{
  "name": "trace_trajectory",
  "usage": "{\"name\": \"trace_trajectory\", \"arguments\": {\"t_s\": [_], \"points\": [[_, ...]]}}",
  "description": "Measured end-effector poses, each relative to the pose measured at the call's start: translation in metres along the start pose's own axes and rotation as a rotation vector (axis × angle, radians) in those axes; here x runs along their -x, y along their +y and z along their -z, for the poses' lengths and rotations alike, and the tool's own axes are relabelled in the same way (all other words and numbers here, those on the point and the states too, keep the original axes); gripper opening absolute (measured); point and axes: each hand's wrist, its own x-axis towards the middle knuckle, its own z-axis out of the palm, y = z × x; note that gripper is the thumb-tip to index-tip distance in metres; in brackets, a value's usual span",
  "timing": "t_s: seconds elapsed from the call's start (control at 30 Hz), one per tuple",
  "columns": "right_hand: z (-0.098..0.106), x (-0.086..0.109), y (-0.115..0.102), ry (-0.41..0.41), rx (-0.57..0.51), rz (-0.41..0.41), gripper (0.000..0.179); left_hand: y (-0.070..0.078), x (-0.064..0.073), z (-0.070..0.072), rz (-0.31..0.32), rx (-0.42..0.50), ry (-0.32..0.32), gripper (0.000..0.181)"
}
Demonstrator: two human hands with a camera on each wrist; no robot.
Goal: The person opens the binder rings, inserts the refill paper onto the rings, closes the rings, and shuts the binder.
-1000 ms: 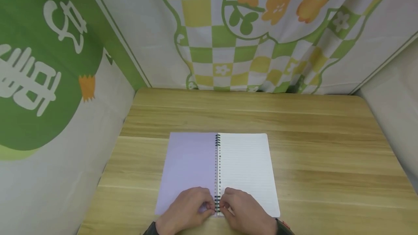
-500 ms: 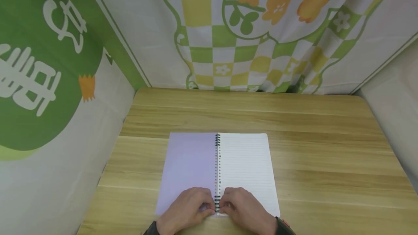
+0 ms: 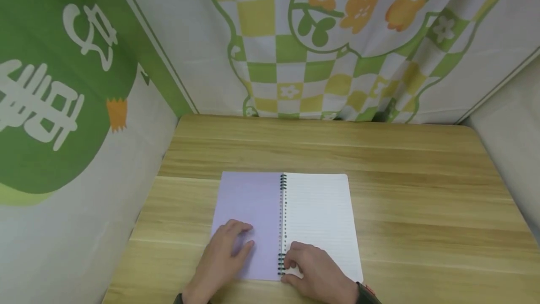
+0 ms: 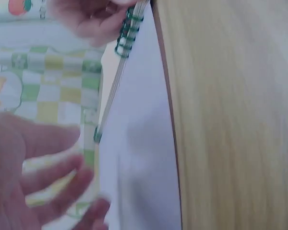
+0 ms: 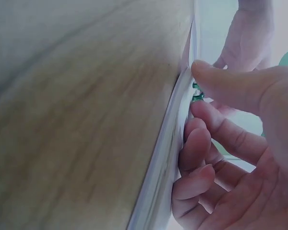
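Note:
An open ring-bound notebook [image 3: 318, 210] lies on the table, a lilac cover on its left and a white ruled page on its right. Dark green rings [image 3: 281, 264] sit in a short group at each end of its spine. My left hand [image 3: 219, 254] hovers over the lilac cover [image 3: 249, 196], its fingers spread and holding nothing. At the lower end of the spine, my right hand [image 3: 316, 269] grips the notebook by its ring edge. In the right wrist view its thumb and index finger lie on either side of the green rings [image 5: 197, 92], with the other fingers curled against the pages.
The wooden table [image 3: 422, 201] reaches well beyond the notebook on both sides. A checked, flower-print curtain [image 3: 291, 55] hangs along the far edge. At the left stands a green and white cloth panel [image 3: 76, 83].
My left hand has let go at the rings and moved left and away over the lilac cover, its fingers opening. The right hand stays at the rings, its thumb slightly farther from the index finger.

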Motion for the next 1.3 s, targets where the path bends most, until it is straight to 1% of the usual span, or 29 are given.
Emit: {"name": "trace_trajectory", "arguments": {"t_s": [0.03, 0.07, 0.13, 0.23, 0.27, 0.3, 0.37, 0.43, 0.5, 0.63, 0.73, 0.8, 0.87, 0.97, 1.0, 1.07, 1.13, 1.2, 1.23, 1.3], "points": [[0.000, 0.000, 0.000, -0.001, 0.003, -0.004, 0.017, -0.002, 0.000, 0.002, 0.039, -0.018, 0.039, 0.033], [0.000, -0.001, 0.000, -0.001, 0.008, -0.005, 0.017, -0.003, 0.001, 0.004, 0.083, -0.027, 0.064, 0.038], [-0.001, -0.001, 0.000, -0.005, 0.019, -0.013, 0.017, -0.004, 0.001, 0.009, 0.176, -0.025, 0.077, 0.046], [-0.001, -0.002, 0.000, -0.012, 0.034, -0.023, 0.017, -0.005, 0.003, 0.014, 0.329, 0.002, 0.033, 0.056], [0.000, -0.003, 0.000, -0.014, 0.041, -0.027, 0.017, -0.004, 0.003, 0.016, 0.367, 0.013, 0.021, 0.058], [0.001, -0.004, 0.000, -0.019, 0.047, -0.032, 0.017, -0.004, 0.003, 0.018, 0.394, 0.023, 0.011, 0.060], [0.003, -0.005, 0.001, -0.030, 0.056, -0.053, 0.018, -0.005, 0.002, 0.021, 0.420, 0.042, 0.007, 0.065], [0.006, -0.007, 0.001, -0.032, 0.068, -0.069, 0.018, -0.009, -0.001, 0.023, 0.427, 0.084, 0.014, 0.071], [0.007, -0.009, 0.002, -0.029, 0.076, -0.076, 0.019, -0.013, -0.005, 0.026, 0.424, 0.145, 0.021, 0.076], [0.007, -0.010, 0.001, -0.007, 0.084, -0.069, 0.020, -0.022, -0.009, 0.034, 0.473, 0.282, -0.018, 0.082], [0.008, -0.012, 0.001, -0.004, 0.072, -0.058, 0.020, -0.025, -0.005, 0.037, 0.486, 0.382, -0.034, 0.076], [0.009, -0.012, 0.003, -0.010, 0.038, -0.044, 0.021, -0.025, -0.001, 0.038, 0.468, 0.476, -0.006, 0.069], [0.011, -0.013, 0.007, -0.019, -0.033, -0.031, 0.023, -0.023, 0.007, 0.039, 0.442, 0.586, 0.039, 0.065], [0.018, -0.018, 0.015, -0.025, -0.175, -0.045, 0.022, -0.013, 0.018, 0.038, 0.392, 0.741, 0.108, 0.069], [0.022, -0.020, 0.018, -0.020, -0.215, -0.063, 0.020, -0.009, 0.021, 0.038, 0.375, 0.781, 0.117, 0.071], [0.032, -0.028, 0.023, 0.003, -0.279, -0.107, 0.017, 0.003, 0.026, 0.037, 0.350, 0.830, 0.117, 0.077], [0.044, -0.038, 0.028, 0.033, -0.355, -0.151, 0.017, 0.016, 0.030, 0.034, 0.342, 0.860, 0.089, 0.082], [0.059, -0.048, 0.032, 0.076, -0.438, -0.176, 0.021, 0.028, 0.031, 0.030, 0.342, 0.890, 0.036, 0.086], [0.067, -0.054, 0.032, 0.099, -0.487, -0.180, 0.023, 0.033, 0.031, 0.028, 0.341, 0.898, 0.009, 0.087], [0.083, -0.063, 0.032, 0.141, -0.577, -0.176, 0.026, 0.041, 0.030, 0.022, 0.308, 0.905, -0.052, 0.086]]}}
